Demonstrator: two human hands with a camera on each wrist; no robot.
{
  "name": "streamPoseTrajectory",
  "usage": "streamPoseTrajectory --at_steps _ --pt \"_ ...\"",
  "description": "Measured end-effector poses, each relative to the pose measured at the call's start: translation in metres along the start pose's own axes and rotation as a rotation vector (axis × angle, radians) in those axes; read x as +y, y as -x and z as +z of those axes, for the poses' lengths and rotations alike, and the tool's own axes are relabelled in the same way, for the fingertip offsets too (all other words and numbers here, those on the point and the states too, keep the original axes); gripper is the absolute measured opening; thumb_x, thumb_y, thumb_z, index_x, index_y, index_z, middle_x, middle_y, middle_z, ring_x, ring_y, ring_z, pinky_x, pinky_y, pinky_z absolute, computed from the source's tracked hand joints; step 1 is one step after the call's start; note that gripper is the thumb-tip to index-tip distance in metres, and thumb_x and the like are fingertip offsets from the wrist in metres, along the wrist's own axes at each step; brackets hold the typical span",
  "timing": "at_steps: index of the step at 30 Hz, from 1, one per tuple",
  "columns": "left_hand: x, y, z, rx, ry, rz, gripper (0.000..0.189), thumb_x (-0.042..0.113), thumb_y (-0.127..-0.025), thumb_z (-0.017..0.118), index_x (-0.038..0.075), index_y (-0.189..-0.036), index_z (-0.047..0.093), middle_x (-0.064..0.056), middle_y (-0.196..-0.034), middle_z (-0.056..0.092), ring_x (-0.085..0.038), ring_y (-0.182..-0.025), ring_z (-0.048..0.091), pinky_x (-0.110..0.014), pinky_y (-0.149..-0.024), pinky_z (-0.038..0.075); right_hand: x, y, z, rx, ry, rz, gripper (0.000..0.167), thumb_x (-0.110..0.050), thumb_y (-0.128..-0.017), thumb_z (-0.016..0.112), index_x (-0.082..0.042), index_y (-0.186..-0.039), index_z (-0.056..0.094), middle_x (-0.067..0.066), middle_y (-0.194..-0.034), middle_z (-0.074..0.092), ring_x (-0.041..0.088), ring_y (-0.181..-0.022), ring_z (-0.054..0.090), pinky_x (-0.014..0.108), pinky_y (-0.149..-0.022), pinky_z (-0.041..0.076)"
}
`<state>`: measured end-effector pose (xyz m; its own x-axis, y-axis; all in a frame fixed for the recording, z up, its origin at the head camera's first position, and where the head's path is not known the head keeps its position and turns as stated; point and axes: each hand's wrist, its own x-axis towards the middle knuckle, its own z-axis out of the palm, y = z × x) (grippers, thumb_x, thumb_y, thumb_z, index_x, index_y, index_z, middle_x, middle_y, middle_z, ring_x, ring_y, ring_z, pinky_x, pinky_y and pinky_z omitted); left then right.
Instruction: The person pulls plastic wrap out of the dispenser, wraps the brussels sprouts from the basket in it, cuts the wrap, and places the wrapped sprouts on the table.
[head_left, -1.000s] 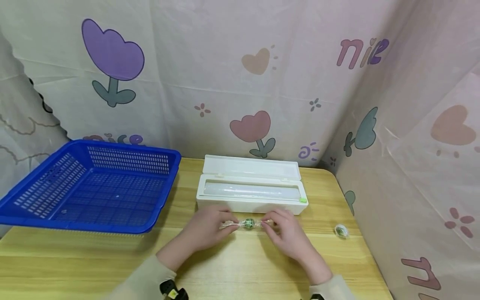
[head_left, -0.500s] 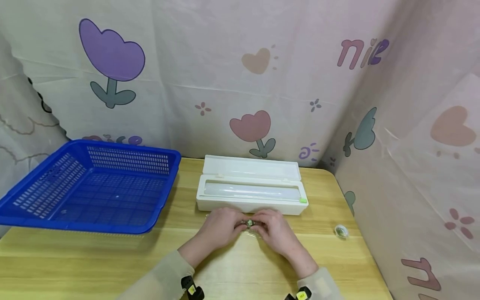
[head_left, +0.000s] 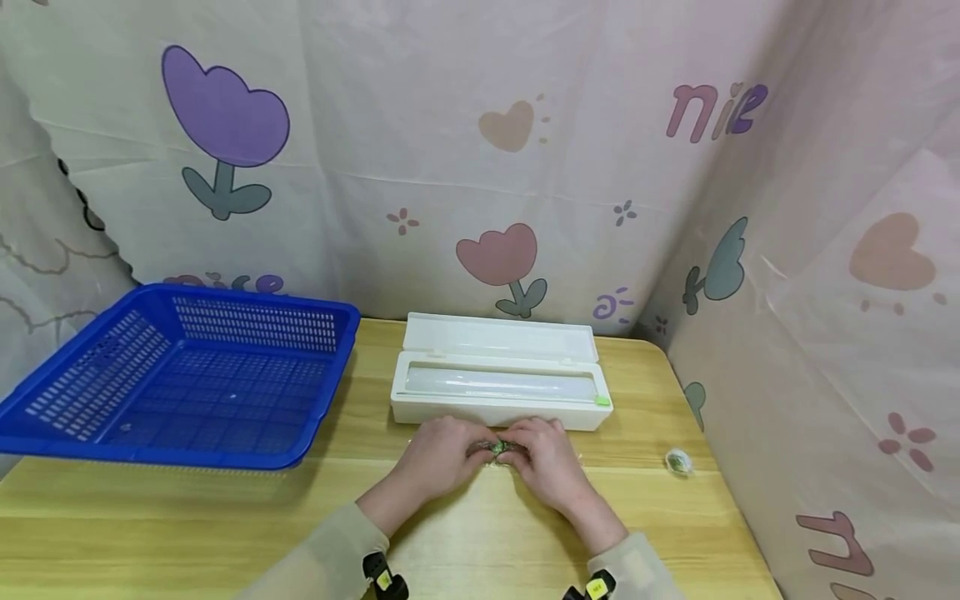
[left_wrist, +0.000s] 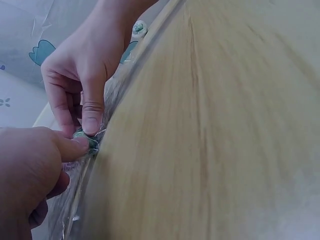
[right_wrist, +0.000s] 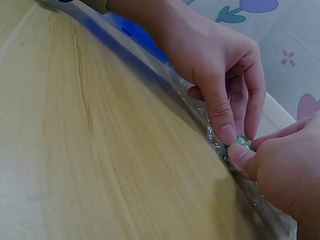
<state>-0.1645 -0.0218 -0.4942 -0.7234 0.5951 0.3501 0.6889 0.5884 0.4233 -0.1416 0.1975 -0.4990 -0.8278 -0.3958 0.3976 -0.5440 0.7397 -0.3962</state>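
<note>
A small round green thing (head_left: 497,447), wrapped in clear plastic film, sits between both hands just in front of the white cling film box (head_left: 502,411). Its exact kind is hard to tell. My left hand (head_left: 442,457) pinches it from the left with thumb and fingers. From the other side my right hand (head_left: 549,461) pinches it too, and the thumb tips nearly meet. In the left wrist view, crinkled clear film (left_wrist: 72,185) spreads beneath the hands along the box. The right wrist view shows both thumbs on the green ball (right_wrist: 243,142), partly covering it.
A blue plastic basket (head_left: 321,417) stands at the left. The box's lid (head_left: 498,337) is raised, showing a film roll (head_left: 498,383) inside. Another small film-wrapped green item (head_left: 678,462) lies near the right table edge. A printed curtain (head_left: 375,125) hangs behind the table.
A second ago the hands were apart, pulling the film's twisted ends either side of the ball. Both have moved inward and now pinch at the ball. The head view has shifted slightly.
</note>
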Motion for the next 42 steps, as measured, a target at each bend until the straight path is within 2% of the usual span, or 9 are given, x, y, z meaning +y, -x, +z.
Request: streamPoseTrajectory --at_steps 4,6,9,15,19,26,32,36,42 --pt "-0.0007 0.0018 -0.0002 -0.001 0.003 0.019 0.022 0.032 -0.095 0.082 0.023 -0.115 0.083 0.01 -0.103 0.079 -0.003 -0.073 0.065 -0.026 -0.059 0.05 0.0 0.0016 0.0009 0.011 -0.016 0.026 0.02 -0.024 -0.086 0.088 -0.018 -0.104 0.081 -0.01 -0.097 0.076 0.008 -0.092 0.065 0.036 -0.084 0.039" --pt "-0.0007 0.0028 -0.001 -0.014 -0.002 0.012 0.025 0.034 -0.095 0.082 0.023 -0.118 0.082 0.009 -0.101 0.079 -0.002 -0.064 0.056 -0.024 -0.053 0.044 -0.0005 0.0024 0.0012 0.012 -0.019 0.025 0.018 -0.024 -0.087 0.087 -0.018 -0.103 0.081 -0.011 -0.096 0.075 0.007 -0.091 0.064 0.036 -0.084 0.039" --pt "-0.001 0.0043 -0.0017 -0.031 -0.008 -0.005 0.027 0.036 -0.096 0.081 0.023 -0.119 0.082 0.009 -0.099 0.078 -0.001 -0.061 0.05 -0.023 -0.05 0.04 -0.0017 0.0031 0.0019 0.016 -0.025 0.013 0.016 -0.024 -0.088 0.085 -0.019 -0.102 0.081 -0.012 -0.095 0.075 0.008 -0.092 0.064 0.037 -0.085 0.038" --pt "-0.0013 0.0063 -0.001 -0.013 -0.029 -0.003 0.027 0.036 -0.096 0.08 0.023 -0.119 0.082 0.009 -0.104 0.077 -0.009 -0.082 0.067 -0.027 -0.061 0.051 -0.0023 0.0049 0.005 0.041 -0.027 0.001 0.012 -0.024 -0.09 0.083 -0.019 -0.1 0.081 -0.014 -0.092 0.073 0.007 -0.09 0.063 0.037 -0.084 0.038" --pt "-0.0013 0.0055 0.0011 -0.013 -0.033 -0.011 0.027 0.035 -0.098 0.078 0.022 -0.121 0.081 0.009 -0.107 0.075 -0.013 -0.09 0.07 -0.031 -0.068 0.056 -0.0016 0.0054 0.0069 0.071 -0.011 -0.024 0.01 -0.024 -0.092 0.083 -0.019 -0.101 0.081 -0.012 -0.093 0.072 0.01 -0.092 0.063 0.037 -0.084 0.038" --pt "-0.0018 0.0013 0.0045 -0.035 -0.028 -0.074 0.026 0.04 -0.1 0.074 0.023 -0.119 0.082 0.011 -0.102 0.076 -0.013 -0.089 0.071 -0.032 -0.067 0.057 0.0026 0.004 0.0066 0.141 -0.008 -0.135 0.022 -0.02 -0.086 0.088 -0.016 -0.106 0.082 -0.008 -0.103 0.075 0.013 -0.101 0.065 0.041 -0.086 0.036" --pt "-0.0001 0.0009 0.0042 -0.002 -0.01 -0.101 0.021 0.036 -0.099 0.076 0.023 -0.114 0.083 0.011 -0.107 0.076 -0.013 -0.093 0.072 -0.035 -0.072 0.058 0.0016 0.002 0.0043 0.114 0.012 -0.128 0.032 -0.022 -0.08 0.092 -0.016 -0.111 0.082 -0.008 -0.104 0.077 0.013 -0.101 0.064 0.042 -0.086 0.036" --pt "0.0008 0.0016 0.004 0.038 -0.009 -0.087 0.018 0.035 -0.098 0.078 0.025 -0.112 0.083 0.013 -0.11 0.075 -0.01 -0.094 0.071 -0.034 -0.076 0.058 0.0 0.0 0.0042 0.114 0.033 -0.113 0.027 -0.023 -0.082 0.091 -0.017 -0.107 0.083 -0.008 -0.099 0.077 0.013 -0.098 0.065 0.041 -0.085 0.037" --pt "0.0016 0.0025 0.0025 0.083 -0.028 -0.025 0.022 0.031 -0.092 0.084 0.029 -0.113 0.085 0.014 -0.098 0.077 -0.009 -0.085 0.072 -0.031 -0.064 0.056 -0.0006 -0.0006 0.0051 0.113 0.049 -0.121 0.016 -0.021 -0.084 0.089 -0.017 -0.099 0.083 -0.009 -0.092 0.077 0.013 -0.091 0.064 0.039 -0.082 0.037"
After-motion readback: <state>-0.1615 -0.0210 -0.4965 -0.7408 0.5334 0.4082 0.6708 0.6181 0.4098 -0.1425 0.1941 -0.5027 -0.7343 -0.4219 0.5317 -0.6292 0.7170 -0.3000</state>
